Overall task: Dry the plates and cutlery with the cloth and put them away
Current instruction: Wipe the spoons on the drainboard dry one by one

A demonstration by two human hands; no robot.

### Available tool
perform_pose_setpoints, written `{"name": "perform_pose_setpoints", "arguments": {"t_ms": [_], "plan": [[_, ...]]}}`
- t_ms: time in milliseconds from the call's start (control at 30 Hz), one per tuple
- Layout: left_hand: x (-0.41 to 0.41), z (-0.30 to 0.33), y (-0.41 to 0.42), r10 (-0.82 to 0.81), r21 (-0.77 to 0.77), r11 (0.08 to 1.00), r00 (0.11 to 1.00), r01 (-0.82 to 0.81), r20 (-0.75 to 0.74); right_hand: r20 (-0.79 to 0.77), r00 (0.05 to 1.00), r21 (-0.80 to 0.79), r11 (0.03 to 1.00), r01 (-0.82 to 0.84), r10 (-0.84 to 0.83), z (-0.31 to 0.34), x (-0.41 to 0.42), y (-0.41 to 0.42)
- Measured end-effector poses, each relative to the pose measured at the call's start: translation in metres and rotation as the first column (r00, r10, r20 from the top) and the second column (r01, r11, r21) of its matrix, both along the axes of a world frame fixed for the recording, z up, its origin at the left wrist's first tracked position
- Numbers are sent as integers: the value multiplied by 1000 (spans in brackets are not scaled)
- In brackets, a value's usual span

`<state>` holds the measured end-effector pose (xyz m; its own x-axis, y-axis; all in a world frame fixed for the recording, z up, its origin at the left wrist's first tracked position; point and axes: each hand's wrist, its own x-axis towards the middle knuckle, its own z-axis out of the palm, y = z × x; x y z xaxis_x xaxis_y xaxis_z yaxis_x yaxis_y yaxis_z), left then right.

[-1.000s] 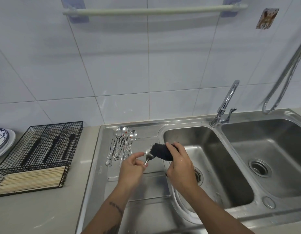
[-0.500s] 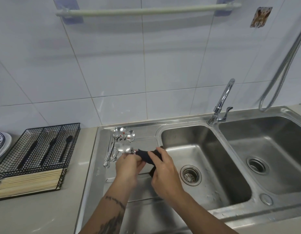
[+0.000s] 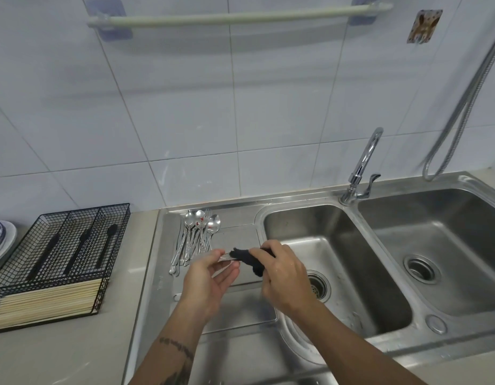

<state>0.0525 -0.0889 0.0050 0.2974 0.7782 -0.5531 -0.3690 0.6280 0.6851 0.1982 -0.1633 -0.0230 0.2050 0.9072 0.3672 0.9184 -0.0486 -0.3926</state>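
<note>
Head view: the right hand (image 3: 285,276) grips a black cloth (image 3: 247,259) wrapped around a piece of cutlery (image 3: 227,257). Left hand (image 3: 210,276) pinches that cutlery's end, beside the spoon pile (image 3: 196,237) left of the sink basin (image 3: 352,245).

White glossy tiles (image 3: 185,112) cover the wall, with a pale rail (image 3: 240,16) fixed high. Below lies a beige countertop (image 3: 60,354) with a steel double sink (image 3: 424,329).

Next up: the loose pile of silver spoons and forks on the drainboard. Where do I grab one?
Pinch a handle end on the silver cutlery pile, coming from the near side. The bowls fan toward the wall and handles point back at you, splayed apart on the flat steel drainboard.
</note>
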Motion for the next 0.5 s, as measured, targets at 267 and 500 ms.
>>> {"name": "perform_pose_setpoints", "arguments": {"t_ms": [267, 500], "plan": [[-11, -8, -2, 15, -62, 998, 999, -12, 46, 124, 992, 47, 999, 5, -11, -11, 4, -5], [6, -6, -4, 77, -19, 997, 997, -77, -11, 210, 975, 44, 995, -85, 74, -18, -18, -5]]}}
